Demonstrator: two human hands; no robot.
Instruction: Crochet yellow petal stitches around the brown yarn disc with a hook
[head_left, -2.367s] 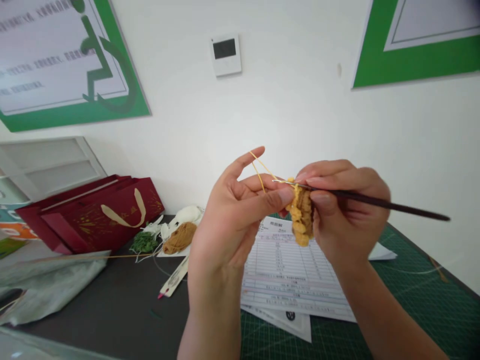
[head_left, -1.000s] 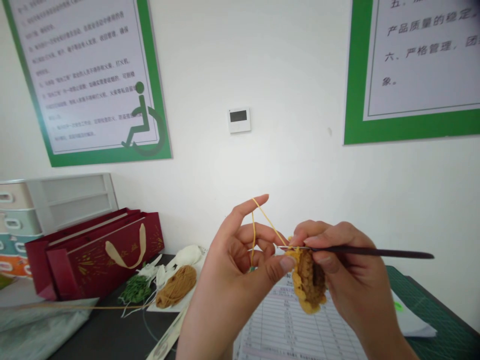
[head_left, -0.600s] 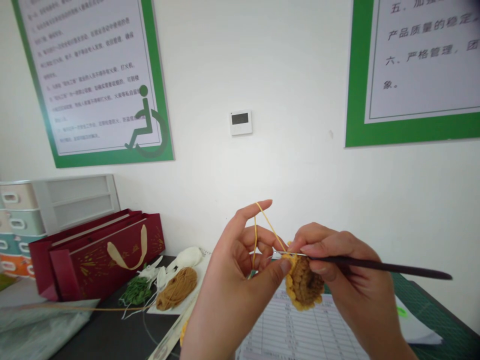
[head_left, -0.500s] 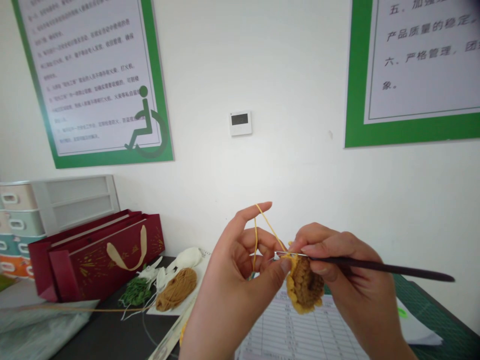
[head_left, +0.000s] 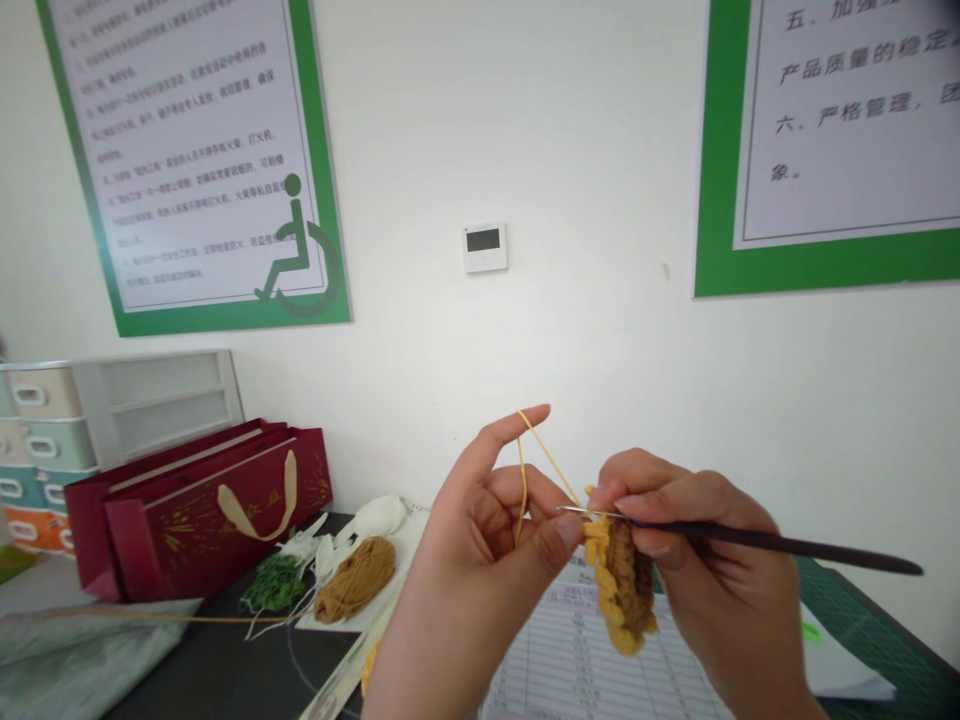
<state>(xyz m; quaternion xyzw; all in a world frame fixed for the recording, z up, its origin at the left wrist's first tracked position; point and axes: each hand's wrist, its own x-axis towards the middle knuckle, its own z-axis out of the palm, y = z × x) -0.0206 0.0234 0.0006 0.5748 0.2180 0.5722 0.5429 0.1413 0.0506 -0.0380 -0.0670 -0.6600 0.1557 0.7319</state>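
A crocheted piece (head_left: 626, 590) in yellow and brown hangs between my two hands. My left hand (head_left: 502, 540) pinches its upper left edge between thumb and a finger, while the raised index finger carries a loop of yellow yarn (head_left: 551, 457). The strand runs from that finger down to the top of the piece. My right hand (head_left: 697, 550) is closed on a crochet hook (head_left: 795, 546) with a dark handle, its metal tip at the top edge of the crochet, pointing left. The right fingertips are also against the piece.
Printed sheets (head_left: 555, 650) lie below my hands, beside a green mat (head_left: 870, 620). To the left are brown yarn (head_left: 356, 578), green yarn (head_left: 274, 583), a dark red bag (head_left: 202, 510) and a drawer unit (head_left: 56, 445). A white device (head_left: 484, 248) hangs on the wall.
The crocheted piece has turned edge-on and hangs a little lower. The hook's tip shows more clearly at its top edge. Both hands appear slightly further right.
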